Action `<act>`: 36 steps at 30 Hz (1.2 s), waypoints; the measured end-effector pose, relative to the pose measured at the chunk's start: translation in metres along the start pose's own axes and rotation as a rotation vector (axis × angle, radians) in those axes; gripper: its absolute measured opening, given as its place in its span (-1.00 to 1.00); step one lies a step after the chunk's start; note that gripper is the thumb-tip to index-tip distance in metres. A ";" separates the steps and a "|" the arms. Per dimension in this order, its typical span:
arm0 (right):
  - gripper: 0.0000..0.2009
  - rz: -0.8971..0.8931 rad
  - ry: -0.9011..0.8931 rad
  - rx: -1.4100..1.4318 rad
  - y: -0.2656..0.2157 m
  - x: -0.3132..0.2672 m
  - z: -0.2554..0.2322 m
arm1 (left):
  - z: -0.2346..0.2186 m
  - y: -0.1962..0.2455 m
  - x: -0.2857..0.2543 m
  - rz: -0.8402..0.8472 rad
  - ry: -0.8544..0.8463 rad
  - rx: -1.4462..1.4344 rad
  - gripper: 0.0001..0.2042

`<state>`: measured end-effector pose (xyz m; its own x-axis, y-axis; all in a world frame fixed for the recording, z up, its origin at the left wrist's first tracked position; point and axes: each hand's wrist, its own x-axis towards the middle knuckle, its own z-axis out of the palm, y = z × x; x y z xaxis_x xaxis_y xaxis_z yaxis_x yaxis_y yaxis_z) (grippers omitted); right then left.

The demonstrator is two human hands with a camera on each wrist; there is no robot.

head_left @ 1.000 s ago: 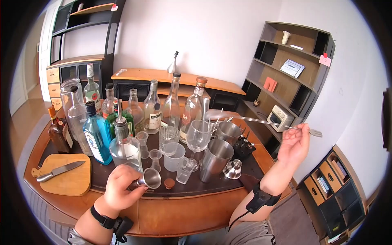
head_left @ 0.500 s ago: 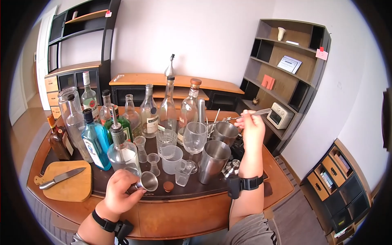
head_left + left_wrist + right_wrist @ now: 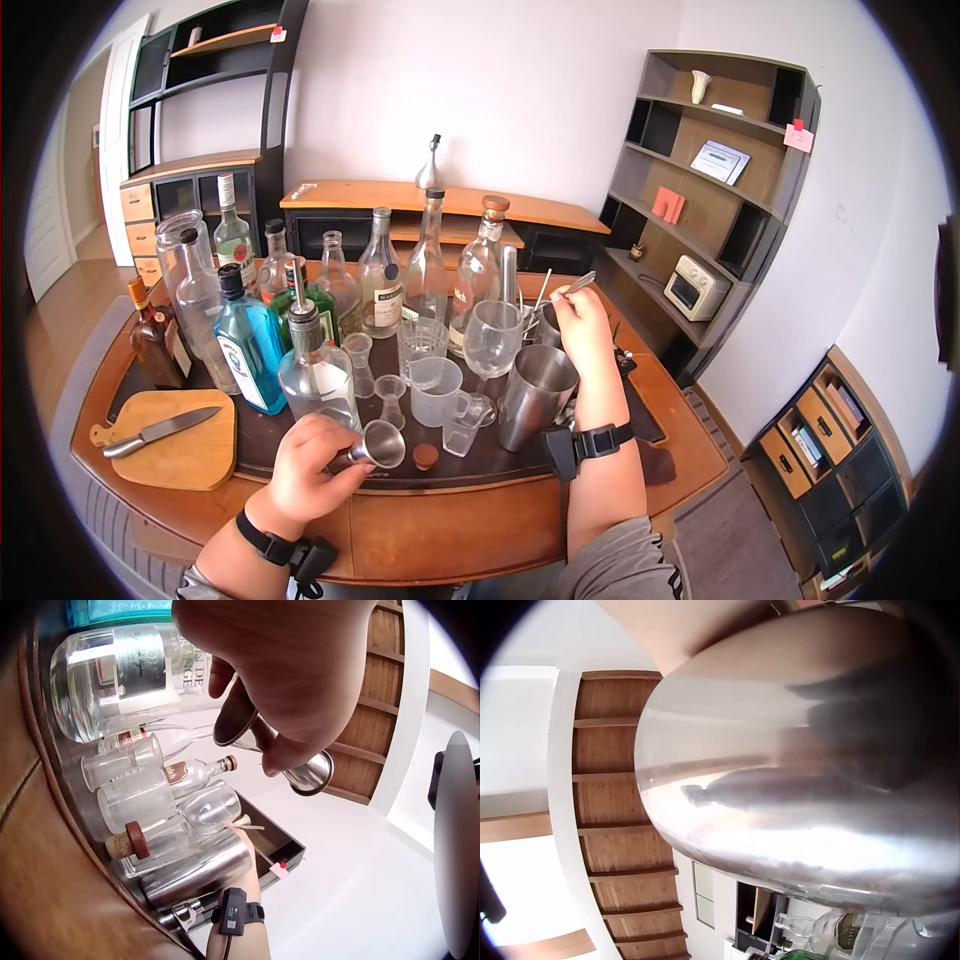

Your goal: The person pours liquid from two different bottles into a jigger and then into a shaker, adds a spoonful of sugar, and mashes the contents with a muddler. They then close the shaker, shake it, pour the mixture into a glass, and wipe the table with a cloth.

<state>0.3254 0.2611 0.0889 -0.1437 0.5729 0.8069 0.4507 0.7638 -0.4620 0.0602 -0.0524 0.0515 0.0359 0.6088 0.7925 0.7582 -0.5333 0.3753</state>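
In my left hand a metal double-ended jigger is pinched between thumb and fingers, one cup facing up toward the head camera. In the left wrist view both cups of the jigger show on either side of the fingers. Just behind that hand stands a clear bottle with a metal pourer. My right hand grips a bar spoon, its fork end poking up above the fingers; the lower part is hidden. That hand is at the rear metal tin, behind the large shaker tin, which fills the right wrist view.
A wooden board with a knife lies at left. Several bottles crowd the back, including a blue bottle. Mid-table stand a wine glass, a plastic measuring cup and a small clear jug. A cork stopper lies near the front.
My right hand has swung from far right, where the bar spoon was held out sideways, leftward and down to the rear tin, the spoon now steeper. The left hand keeps holding the jigger.
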 end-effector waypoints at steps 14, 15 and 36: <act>-0.64 -0.057 0.140 -0.452 -0.127 -0.012 -0.098 | -0.001 -0.002 -0.007 -0.240 -0.039 -0.205 -0.76; -0.66 -0.094 0.180 -0.365 -0.148 -0.019 -0.103 | 0.001 -0.005 -0.009 -0.286 -0.051 -0.263 -0.77; -0.61 0.015 -0.427 0.441 -0.192 -0.103 -0.091 | 0.000 0.001 -0.007 -0.310 -0.275 -0.489 -0.44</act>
<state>0.3340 0.0281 0.1285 -0.5215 0.5835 0.6226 0.0615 0.7534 -0.6546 0.0609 -0.0572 0.0458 0.0782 0.8716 0.4840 0.3779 -0.4752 0.7946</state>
